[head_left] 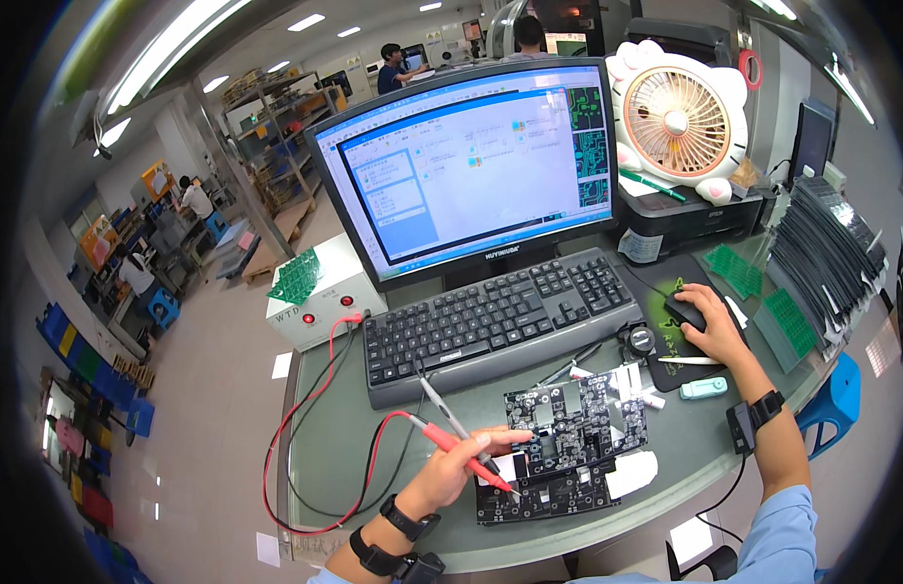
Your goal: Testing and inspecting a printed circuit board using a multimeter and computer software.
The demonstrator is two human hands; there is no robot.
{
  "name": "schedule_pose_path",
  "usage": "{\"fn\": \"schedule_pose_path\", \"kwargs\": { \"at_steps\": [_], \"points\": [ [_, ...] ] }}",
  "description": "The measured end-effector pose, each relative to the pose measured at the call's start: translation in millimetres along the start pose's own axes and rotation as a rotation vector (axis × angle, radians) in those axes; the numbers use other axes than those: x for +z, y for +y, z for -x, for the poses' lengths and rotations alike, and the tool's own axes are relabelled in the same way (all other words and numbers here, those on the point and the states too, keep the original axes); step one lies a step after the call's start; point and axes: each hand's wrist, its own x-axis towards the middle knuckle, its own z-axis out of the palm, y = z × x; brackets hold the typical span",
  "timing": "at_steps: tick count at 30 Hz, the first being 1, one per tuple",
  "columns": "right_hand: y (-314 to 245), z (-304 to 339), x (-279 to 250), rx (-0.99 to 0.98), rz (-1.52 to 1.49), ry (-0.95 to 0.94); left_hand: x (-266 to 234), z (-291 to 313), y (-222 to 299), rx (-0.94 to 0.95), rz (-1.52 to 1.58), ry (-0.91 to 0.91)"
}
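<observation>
My left hand (450, 475) is closed around a red test probe (471, 460), its thin tip down at the lower black circuit board (549, 498). A slim grey pen-like tool (446, 407) is in the same hand, its thin end pointing up toward the keyboard; its kind I cannot make out. The fingertips rest by the left edge of the upper black circuit board (575, 420), which overlaps the lower one. Over on the right, my right hand (714, 326) is curled over a black computer mouse (685, 310) on a dark mouse pad (661, 333).
Behind the boards lie a black keyboard (500, 316) and a large monitor (471, 165). A white box (325, 292) with red sockets stands left, the probe's red cable (320, 389) looping from it. A white fan (677, 122) sits on a printer; a rack of dark boards (823, 258) stands right.
</observation>
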Motion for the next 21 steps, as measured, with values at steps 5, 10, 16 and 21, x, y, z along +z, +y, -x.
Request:
{"fn": "schedule_pose_path", "kwargs": {
  "at_steps": [5, 10, 16, 21],
  "points": [
    [0.0, -2.6, 3.2, -0.036, -0.016, 0.015, -4.9, 4.2, -4.8, 0.017, 0.073, -0.024],
    [4.0, 0.2, 1.3, -0.005, -0.014, -0.027, -3.0, 2.5, -3.3, 0.028, 0.045, -0.001],
    [2.6, -0.9, -0.7, 0.034, -0.01, -0.061, -2.7, 2.8, -3.3, 0.02, 0.047, 0.015],
    [1.1, -0.3, -2.0, 0.048, -0.004, -0.072, -3.4, 2.7, -3.3, 0.023, 0.049, -0.001]
  ]
}}
